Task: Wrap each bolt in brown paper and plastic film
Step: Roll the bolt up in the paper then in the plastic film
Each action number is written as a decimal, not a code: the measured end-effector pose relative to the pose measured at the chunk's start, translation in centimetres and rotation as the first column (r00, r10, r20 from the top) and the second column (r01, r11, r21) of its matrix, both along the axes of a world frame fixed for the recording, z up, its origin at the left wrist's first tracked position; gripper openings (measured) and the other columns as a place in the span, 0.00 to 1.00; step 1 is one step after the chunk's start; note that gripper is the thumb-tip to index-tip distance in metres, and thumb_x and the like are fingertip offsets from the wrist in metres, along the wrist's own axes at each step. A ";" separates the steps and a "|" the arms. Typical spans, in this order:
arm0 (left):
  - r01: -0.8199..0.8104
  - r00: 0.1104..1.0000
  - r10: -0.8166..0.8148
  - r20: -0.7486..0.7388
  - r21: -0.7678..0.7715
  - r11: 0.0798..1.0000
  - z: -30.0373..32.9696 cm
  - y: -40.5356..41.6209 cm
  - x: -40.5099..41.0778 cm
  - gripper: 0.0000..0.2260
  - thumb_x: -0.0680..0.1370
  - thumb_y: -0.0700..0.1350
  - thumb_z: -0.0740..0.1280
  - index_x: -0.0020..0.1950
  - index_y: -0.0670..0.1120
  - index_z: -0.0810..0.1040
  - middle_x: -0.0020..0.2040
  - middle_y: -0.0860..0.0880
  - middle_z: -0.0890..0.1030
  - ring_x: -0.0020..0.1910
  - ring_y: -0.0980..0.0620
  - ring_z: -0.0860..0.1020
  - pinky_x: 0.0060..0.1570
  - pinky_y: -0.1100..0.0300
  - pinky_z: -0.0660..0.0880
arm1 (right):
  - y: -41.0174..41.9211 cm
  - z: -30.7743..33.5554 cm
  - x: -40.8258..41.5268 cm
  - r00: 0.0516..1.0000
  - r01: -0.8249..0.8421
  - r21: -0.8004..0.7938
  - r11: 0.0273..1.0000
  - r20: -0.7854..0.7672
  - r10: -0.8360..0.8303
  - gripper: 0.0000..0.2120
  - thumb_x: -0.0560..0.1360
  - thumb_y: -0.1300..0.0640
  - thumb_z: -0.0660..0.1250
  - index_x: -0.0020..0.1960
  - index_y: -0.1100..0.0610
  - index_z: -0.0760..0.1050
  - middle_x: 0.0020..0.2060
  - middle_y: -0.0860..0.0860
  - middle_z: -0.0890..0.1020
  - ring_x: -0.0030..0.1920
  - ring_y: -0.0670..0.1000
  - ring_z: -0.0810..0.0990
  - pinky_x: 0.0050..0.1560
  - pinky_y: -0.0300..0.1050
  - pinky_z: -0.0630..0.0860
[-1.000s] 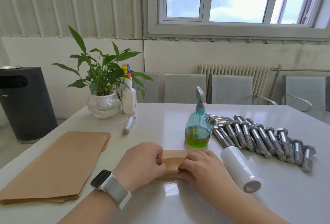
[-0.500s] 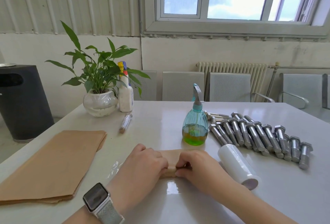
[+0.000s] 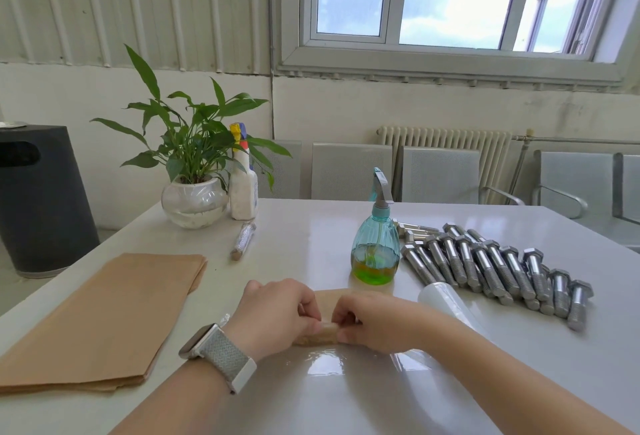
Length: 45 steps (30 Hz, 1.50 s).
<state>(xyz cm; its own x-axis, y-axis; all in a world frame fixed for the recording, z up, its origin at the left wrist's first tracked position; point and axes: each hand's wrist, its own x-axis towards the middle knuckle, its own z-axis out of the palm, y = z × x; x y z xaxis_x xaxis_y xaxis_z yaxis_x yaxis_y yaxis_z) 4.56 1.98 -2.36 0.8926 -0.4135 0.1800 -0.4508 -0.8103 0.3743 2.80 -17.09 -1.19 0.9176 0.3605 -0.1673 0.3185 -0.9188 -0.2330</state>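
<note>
Between the hands lies a tan brown paper roll (image 3: 320,332), left of them a stack of brown paper sheets (image 3: 104,316), right a white film roll (image 3: 446,303) and silver-grey bolts (image 3: 491,268), beyond a teal spray bottle (image 3: 375,247) with yellow-green liquid, all on a glossy white table (image 3: 311,226).

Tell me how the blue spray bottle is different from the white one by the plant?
The blue spray bottle is see-through, round, with green liquid low inside; the white spray bottle is opaque and narrower. The blue one stands beside the bolts, the white one beside the plant. Both stand upright, untouched.
</note>
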 end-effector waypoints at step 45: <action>0.050 0.960 -0.103 0.262 0.202 0.978 -0.4 -0.6 -1.0 0.06 0.79 0.55 0.64 0.50 0.56 0.79 0.77 0.55 0.57 0.78 0.56 0.46 0.72 0.53 0.33 | -1.1 4.2 2.1 0.998 -0.052 -0.132 0.990 0.022 0.056 0.10 0.73 0.50 0.65 0.37 0.50 0.66 0.36 0.45 0.72 0.35 0.46 0.69 0.34 0.43 0.65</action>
